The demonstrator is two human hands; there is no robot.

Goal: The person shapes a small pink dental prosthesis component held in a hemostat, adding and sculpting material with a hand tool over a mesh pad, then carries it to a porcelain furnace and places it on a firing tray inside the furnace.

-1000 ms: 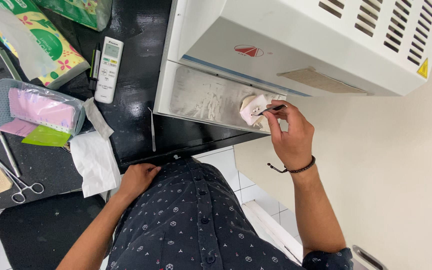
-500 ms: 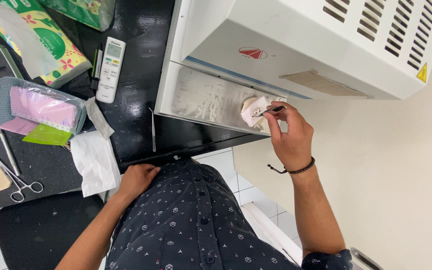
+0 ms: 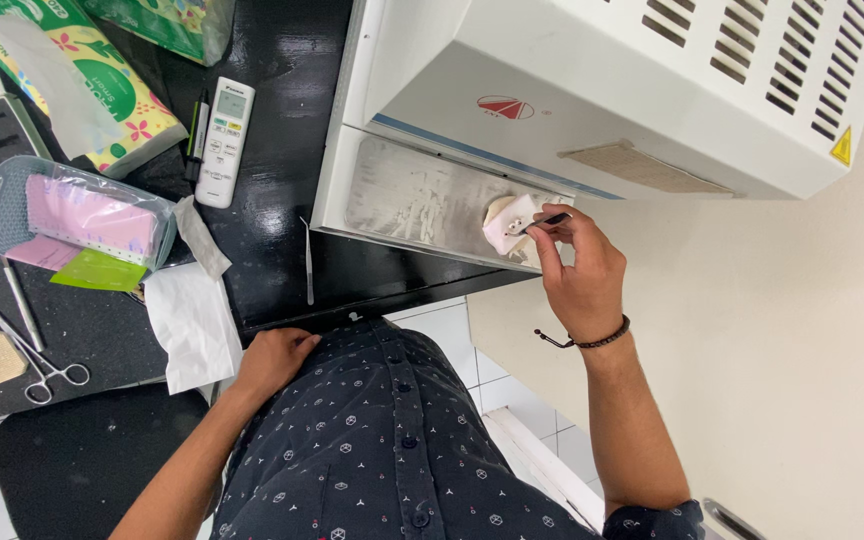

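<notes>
A person's right hand (image 3: 580,280) pinches a thin dark tool (image 3: 542,222), its tip on a small white holed piece (image 3: 508,224) lying on the white machine's metal ledge (image 3: 412,195), steadying it; left hand (image 3: 272,358), loosely curled, empty, braces against the black counter's near edge (image 3: 282,300); forceps (image 3: 308,260) lie unused nearby.

The person wears a dark navy button-up shirt (image 3: 392,450) printed all over with small pale geometric shapes, sleeves short. A thin dark beaded bracelet (image 3: 592,340) with a loose cord end circles the right wrist.
</notes>
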